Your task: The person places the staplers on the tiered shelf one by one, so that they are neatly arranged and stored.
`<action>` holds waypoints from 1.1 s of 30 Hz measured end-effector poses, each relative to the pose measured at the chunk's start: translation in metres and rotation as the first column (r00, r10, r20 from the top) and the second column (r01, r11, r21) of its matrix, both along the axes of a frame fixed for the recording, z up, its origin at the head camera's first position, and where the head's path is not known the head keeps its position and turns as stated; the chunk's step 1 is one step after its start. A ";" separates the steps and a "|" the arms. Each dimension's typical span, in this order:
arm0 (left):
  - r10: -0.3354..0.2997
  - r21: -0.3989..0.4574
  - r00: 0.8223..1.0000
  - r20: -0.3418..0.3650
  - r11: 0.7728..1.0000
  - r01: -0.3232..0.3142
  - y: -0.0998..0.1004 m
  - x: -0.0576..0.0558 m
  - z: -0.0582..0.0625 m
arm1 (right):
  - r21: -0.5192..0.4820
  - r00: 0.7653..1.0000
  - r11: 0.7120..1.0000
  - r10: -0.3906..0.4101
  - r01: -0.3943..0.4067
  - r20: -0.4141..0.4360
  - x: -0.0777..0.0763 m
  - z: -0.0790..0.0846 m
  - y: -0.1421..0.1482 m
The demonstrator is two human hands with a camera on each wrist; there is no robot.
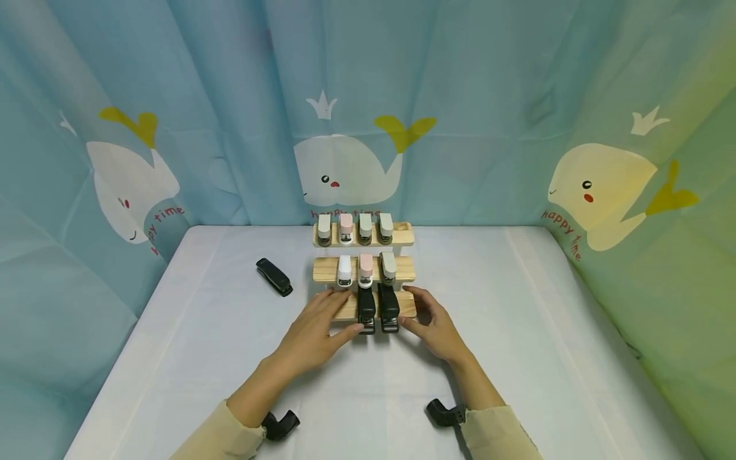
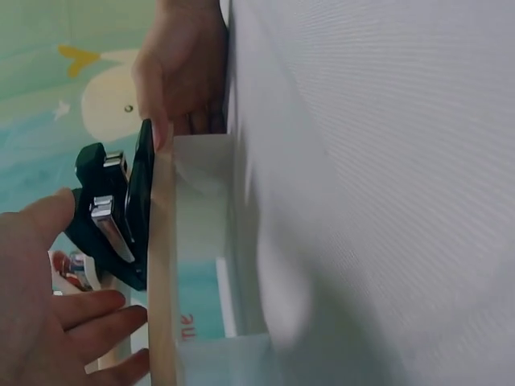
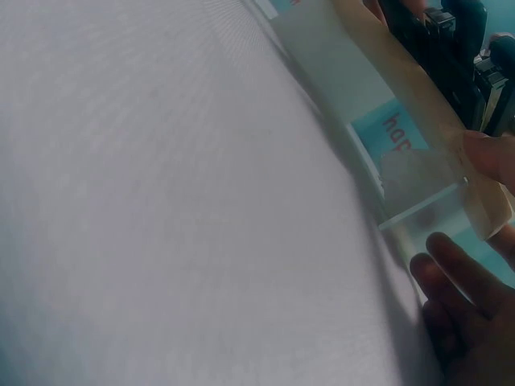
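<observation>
In the head view, two black staplers [image 1: 366,306] lie side by side on the lowest wooden shelf [image 1: 345,312] of a three-step rack. My left hand [image 1: 313,332] is at the left of them, its thumb touching the left stapler and its other fingers extended beside it. In the left wrist view, that stapler [image 2: 100,213] stands in front of the other. At the shelf's right end, my right hand [image 1: 439,329] grips the wood between thumb and forefinger. Its lower fingers [image 3: 463,273] hang beside a clear rack leg [image 3: 426,185].
On the middle shelf [image 1: 325,268] stand white, pink and grey small staplers [image 1: 365,268]. The top shelf [image 1: 406,234] bears several more. Another black stapler [image 1: 274,276] lies on the white table [image 1: 218,345], left of the rack. A whale-print curtain [image 1: 477,128] hangs behind.
</observation>
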State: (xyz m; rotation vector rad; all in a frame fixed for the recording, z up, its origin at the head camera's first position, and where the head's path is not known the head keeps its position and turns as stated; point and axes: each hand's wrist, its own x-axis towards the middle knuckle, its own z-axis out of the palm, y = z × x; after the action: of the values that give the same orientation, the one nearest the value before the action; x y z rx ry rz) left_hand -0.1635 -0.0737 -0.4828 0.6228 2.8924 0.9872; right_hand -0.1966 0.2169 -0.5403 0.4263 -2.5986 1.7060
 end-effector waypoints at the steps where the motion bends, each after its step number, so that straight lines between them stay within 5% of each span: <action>1: 0.001 0.006 1.000 -0.003 1.000 -0.001 -0.001 0.001 0.000 | 0.001 1.000 1.000 -0.002 0.002 0.003 0.000 0.000 0.000; 12: -0.025 0.061 0.998 -0.061 0.998 0.028 -0.015 0.004 -0.002 | 0.006 1.000 1.000 -0.004 0.004 0.004 0.000 0.000 0.001; 33: 0.115 0.078 0.987 -0.108 0.991 -0.107 -0.048 0.001 -0.004 | -0.010 1.000 1.000 0.016 -0.016 0.010 0.001 0.001 0.001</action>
State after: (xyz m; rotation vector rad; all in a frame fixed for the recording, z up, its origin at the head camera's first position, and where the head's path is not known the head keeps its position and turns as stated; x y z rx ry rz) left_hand -0.1622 -0.1215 -0.4868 0.5433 3.0318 1.1087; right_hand -0.1957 0.2175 -0.5389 0.4404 -2.5994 1.7303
